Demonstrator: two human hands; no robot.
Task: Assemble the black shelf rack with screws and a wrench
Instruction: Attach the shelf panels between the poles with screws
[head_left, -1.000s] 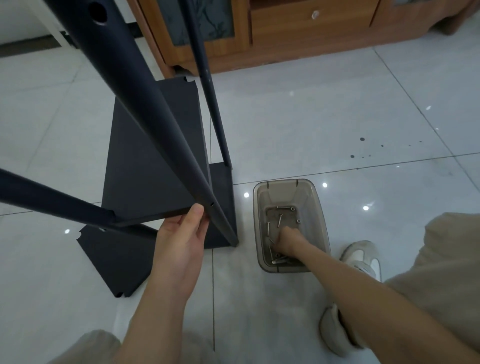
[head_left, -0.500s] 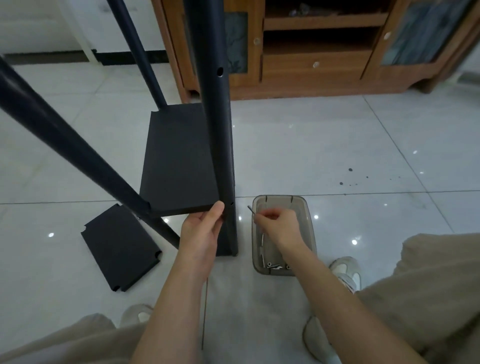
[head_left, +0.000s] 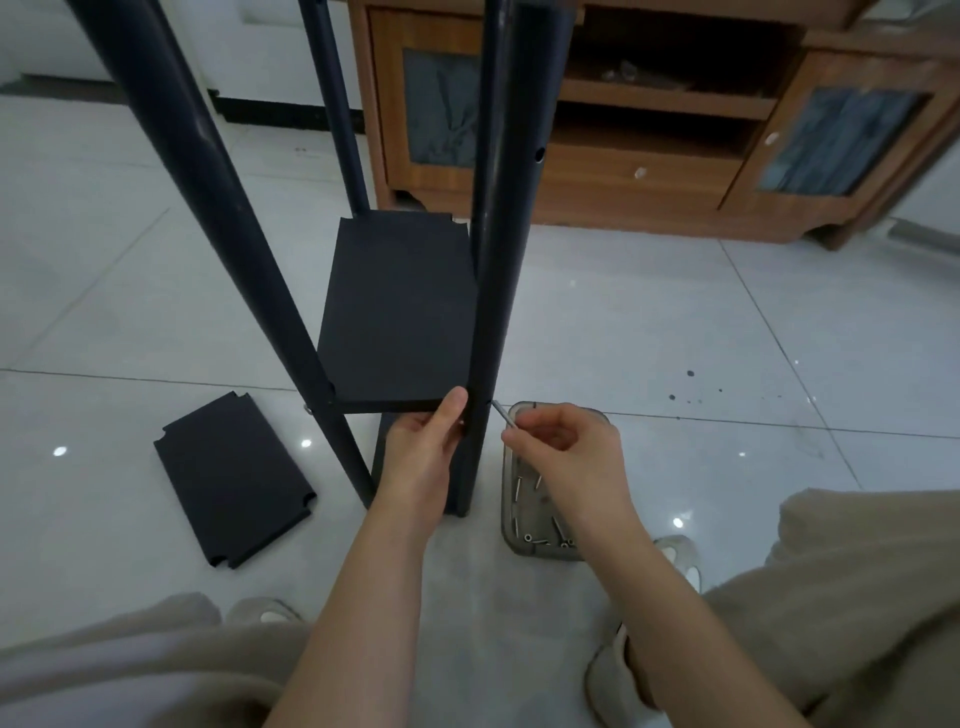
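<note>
Fingertips (head_left: 522, 436) of the right hand (head_left: 566, 457) pinch a slim silver screw (head_left: 503, 414), aimed at ten o'clock into the black tubular post (head_left: 493, 312); the left hand (head_left: 418, 457) grips the flat black shelf board (head_left: 400, 322) level.

The near post (head_left: 493, 260) runs off the top edge. The left hand (head_left: 421, 457) has its fingers hidden under the shelf (head_left: 400, 312); only the thumb shows. The right hand (head_left: 566, 452) covers much of the tray (head_left: 508, 499). The screw (head_left: 503, 414) tip is too small to tell whether it touches the near post.
</note>
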